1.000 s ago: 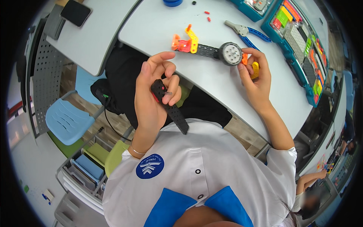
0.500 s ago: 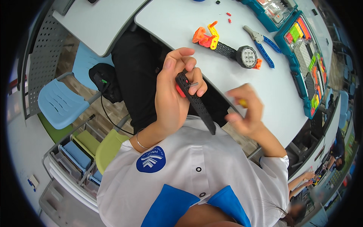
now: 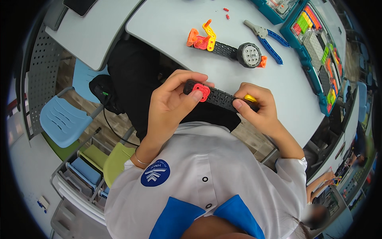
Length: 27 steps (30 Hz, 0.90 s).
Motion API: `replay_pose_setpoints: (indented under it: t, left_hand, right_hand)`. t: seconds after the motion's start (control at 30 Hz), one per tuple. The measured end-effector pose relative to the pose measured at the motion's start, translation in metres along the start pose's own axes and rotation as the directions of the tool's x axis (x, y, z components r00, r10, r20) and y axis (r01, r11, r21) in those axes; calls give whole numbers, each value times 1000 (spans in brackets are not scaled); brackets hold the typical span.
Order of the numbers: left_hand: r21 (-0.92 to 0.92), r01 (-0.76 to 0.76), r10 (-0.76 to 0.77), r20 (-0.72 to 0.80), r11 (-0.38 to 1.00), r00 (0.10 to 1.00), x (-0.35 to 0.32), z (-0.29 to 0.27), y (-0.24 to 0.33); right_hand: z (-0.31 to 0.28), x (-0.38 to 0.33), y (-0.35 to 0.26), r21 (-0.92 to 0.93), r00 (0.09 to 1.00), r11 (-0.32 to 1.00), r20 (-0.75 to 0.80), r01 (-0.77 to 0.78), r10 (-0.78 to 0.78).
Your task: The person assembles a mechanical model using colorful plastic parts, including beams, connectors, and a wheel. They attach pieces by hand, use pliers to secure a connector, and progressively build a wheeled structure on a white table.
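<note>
Between my hands, a black building beam with rows of holes is held just off the table's near edge. My left hand grips its left end, with the thumb on a red connector piece fitted there. Its right end is pinched in my right hand, which also has a small yellow piece tucked among its fingers. On the table beyond lies a partly built model of a black beam, orange, red and yellow parts and a grey-hubbed wheel.
Blue-handled pliers lie right of the model. Farther right stands a teal parts case with sorted coloured pieces. Small red pegs lie at the back. A blue chair stands at the left; a person's arms show far right.
The beam has turned from steeply slanted to nearly level, its red connector now facing up. My right hand has come in and taken hold of its right end. The view has shifted slightly.
</note>
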<state>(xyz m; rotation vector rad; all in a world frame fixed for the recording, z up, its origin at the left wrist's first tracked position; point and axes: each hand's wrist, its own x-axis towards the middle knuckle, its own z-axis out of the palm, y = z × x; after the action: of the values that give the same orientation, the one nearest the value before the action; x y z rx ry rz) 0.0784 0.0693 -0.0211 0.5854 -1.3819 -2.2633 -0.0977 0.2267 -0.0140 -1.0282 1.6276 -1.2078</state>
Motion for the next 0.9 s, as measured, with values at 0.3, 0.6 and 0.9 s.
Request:
replay_pose_setpoints:
  t: [0.3,0.6,0.9]
  left_hand:
    - [-22,59,-58,40,998,997,1,0,-6]
    - [-35,39,-33,165,999,986,2,2,-13]
    - [70,-54,39,206,996,978,1,13,-8]
  right_hand:
    - [-23,-2,-33,-90,969,996,-244,11,-32]
    - [-38,-9,-45,-529,939,838,-203,134,-279]
    - [-26,-11,-41,38,969,997,-241,71,-60]
